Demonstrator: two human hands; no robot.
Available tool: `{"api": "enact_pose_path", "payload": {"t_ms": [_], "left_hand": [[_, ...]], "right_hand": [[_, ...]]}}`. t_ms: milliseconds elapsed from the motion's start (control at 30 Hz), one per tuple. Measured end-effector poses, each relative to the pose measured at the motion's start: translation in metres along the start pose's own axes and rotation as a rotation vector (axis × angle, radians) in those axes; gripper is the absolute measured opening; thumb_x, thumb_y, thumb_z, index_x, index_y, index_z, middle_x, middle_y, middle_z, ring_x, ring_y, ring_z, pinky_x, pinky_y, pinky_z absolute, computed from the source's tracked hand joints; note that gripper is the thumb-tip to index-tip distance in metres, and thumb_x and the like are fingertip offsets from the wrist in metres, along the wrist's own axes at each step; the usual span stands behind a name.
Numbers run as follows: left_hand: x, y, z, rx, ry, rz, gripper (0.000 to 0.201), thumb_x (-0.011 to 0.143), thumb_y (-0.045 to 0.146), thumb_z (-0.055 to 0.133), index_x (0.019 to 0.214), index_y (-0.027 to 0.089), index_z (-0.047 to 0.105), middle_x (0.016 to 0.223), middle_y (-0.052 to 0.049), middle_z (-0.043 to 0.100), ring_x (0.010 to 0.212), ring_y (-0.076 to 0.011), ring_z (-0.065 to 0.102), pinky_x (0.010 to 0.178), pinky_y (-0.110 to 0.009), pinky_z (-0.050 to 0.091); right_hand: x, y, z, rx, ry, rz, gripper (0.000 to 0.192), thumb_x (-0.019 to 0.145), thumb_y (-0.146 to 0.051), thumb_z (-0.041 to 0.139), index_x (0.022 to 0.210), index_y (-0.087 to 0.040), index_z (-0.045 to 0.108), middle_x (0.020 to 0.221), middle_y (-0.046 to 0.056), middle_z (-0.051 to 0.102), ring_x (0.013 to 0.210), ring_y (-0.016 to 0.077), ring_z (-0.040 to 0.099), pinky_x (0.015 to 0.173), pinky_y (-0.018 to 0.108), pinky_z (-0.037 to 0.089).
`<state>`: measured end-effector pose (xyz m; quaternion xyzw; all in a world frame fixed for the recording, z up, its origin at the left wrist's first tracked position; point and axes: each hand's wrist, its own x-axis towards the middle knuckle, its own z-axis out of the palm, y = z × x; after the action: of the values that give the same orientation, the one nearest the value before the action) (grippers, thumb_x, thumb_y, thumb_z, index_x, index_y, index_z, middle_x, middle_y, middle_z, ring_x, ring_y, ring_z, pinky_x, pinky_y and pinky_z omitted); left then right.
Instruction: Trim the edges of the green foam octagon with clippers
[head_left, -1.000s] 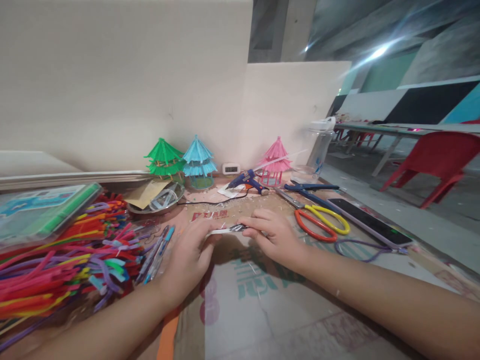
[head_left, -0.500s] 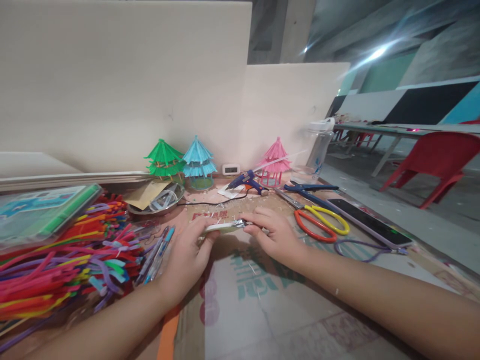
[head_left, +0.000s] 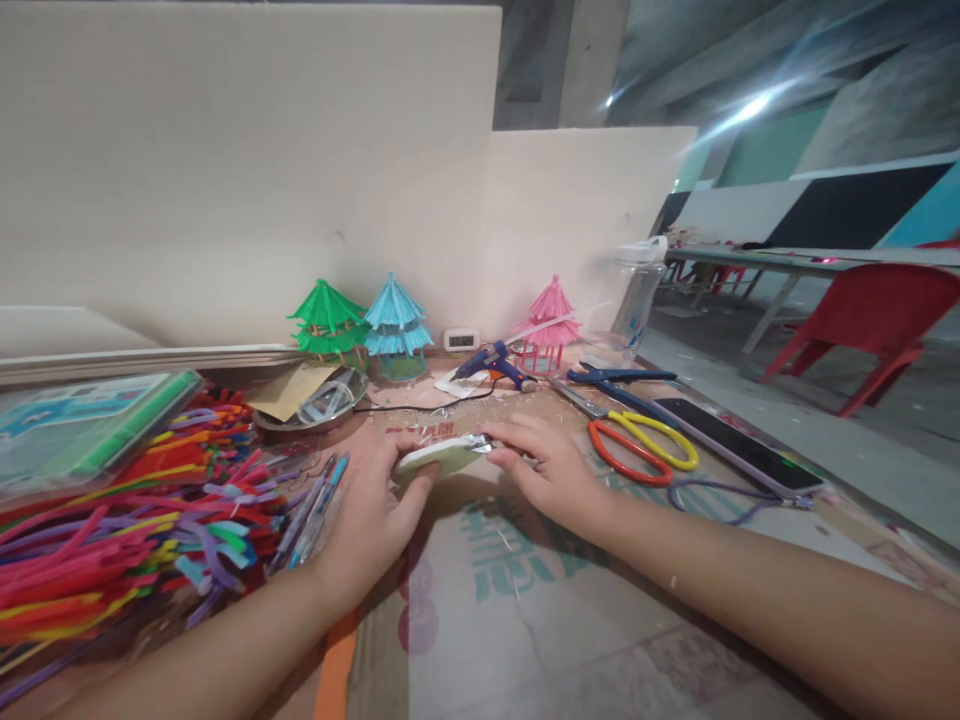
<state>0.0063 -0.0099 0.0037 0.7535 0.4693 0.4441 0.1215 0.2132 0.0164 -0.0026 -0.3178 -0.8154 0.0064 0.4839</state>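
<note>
Nearest, both forearms reach forward over a flattened cardboard sheet [head_left: 525, 620] printed with green characters. The left hand [head_left: 371, 505] pinches the near left edge of a small pale disc [head_left: 439, 457], thumb on its rim and fingers curled beneath. The right hand [head_left: 544, 465] meets it from the other side, fingertips closed on the disc's right edge, where a small shiny metal bit [head_left: 476, 447] sits; what that bit is cannot be told. The disc is thin, round and whitish-green, held nearly flat just above the cardboard, between the two hands.

Left of the left hand lie a few pens [head_left: 315, 505], and beyond them a big heap of bright pipe cleaners [head_left: 135, 520]. Right of the right hand rest orange-and-yellow scissors [head_left: 637, 445], with a phone [head_left: 739, 450] just past them and a purple cord [head_left: 720, 495] beside it.

Further ahead of the hands lie a blue glue gun [head_left: 491, 365], blue-handled pliers [head_left: 619, 377] and a metal dish [head_left: 315, 405]. Against the pale wall board stand three little pavilion models: green [head_left: 326, 320], blue [head_left: 397, 320] and pink [head_left: 551, 320]. A clear bottle [head_left: 637, 290] stands to the far right, and a red chair [head_left: 870, 320] farther off.
</note>
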Motion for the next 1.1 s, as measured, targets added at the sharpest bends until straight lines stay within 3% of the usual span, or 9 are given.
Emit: {"api": "enact_pose_path", "payload": {"t_ms": [200,333,467,600,733,1100], "left_hand": [[0.001,-0.004,0.005,-0.118,0.032,-0.026,0.018,0.080,0.022,0.053,0.098,0.021,0.050,0.094,-0.002,0.059,0.090,-0.0169,0.059,0.079,-0.030,0.048],[0.001,0.000,0.002,-0.082,-0.029,-0.021,0.020,0.083,0.027,0.052,0.102,0.021,0.053,0.100,-0.003,0.062,0.096,-0.0192,0.059,0.083,-0.033,0.046],[0.001,0.002,-0.003,-0.038,-0.067,-0.042,0.016,0.087,0.033,0.047,0.093,0.021,0.057,0.090,-0.002,0.063,0.089,-0.0195,0.060,0.080,-0.034,0.046],[0.002,-0.001,-0.006,0.000,-0.021,0.004,0.013,0.088,0.027,0.046,0.095,0.022,0.057,0.095,-0.002,0.063,0.094,-0.0186,0.057,0.085,-0.034,0.044],[0.004,-0.001,-0.006,0.051,0.008,0.041,0.013,0.087,0.021,0.047,0.094,0.021,0.057,0.097,-0.002,0.063,0.097,-0.0184,0.056,0.088,-0.033,0.043],[0.002,-0.007,-0.004,0.064,0.014,0.096,0.022,0.080,0.009,0.044,0.094,0.021,0.056,0.097,-0.002,0.064,0.095,-0.0174,0.059,0.087,-0.034,0.046]], "right_hand": [[0.000,-0.003,0.002,0.090,-0.046,0.055,0.032,0.086,-0.044,0.054,0.099,-0.016,0.063,0.078,0.005,0.064,0.067,0.0161,0.057,0.062,0.028,0.047],[-0.002,-0.005,0.002,0.077,-0.071,0.067,0.027,0.084,-0.042,0.058,0.093,-0.017,0.062,0.078,0.005,0.065,0.069,0.0171,0.058,0.063,0.029,0.046],[-0.002,-0.007,-0.002,0.077,-0.068,-0.018,0.028,0.089,-0.042,0.050,0.099,-0.018,0.062,0.080,0.006,0.065,0.073,0.0182,0.058,0.067,0.031,0.046],[-0.001,-0.006,-0.005,0.035,-0.042,-0.042,0.032,0.095,-0.037,0.038,0.111,-0.021,0.061,0.082,0.005,0.062,0.077,0.0189,0.057,0.070,0.032,0.046],[0.000,-0.003,-0.003,-0.041,-0.025,-0.068,0.033,0.094,-0.036,0.040,0.107,-0.019,0.065,0.072,0.004,0.056,0.070,0.0172,0.054,0.064,0.029,0.045],[-0.001,-0.002,-0.001,-0.076,-0.007,-0.101,0.031,0.094,-0.034,0.042,0.100,-0.017,0.067,0.069,0.004,0.058,0.067,0.0167,0.054,0.061,0.028,0.043]]}}
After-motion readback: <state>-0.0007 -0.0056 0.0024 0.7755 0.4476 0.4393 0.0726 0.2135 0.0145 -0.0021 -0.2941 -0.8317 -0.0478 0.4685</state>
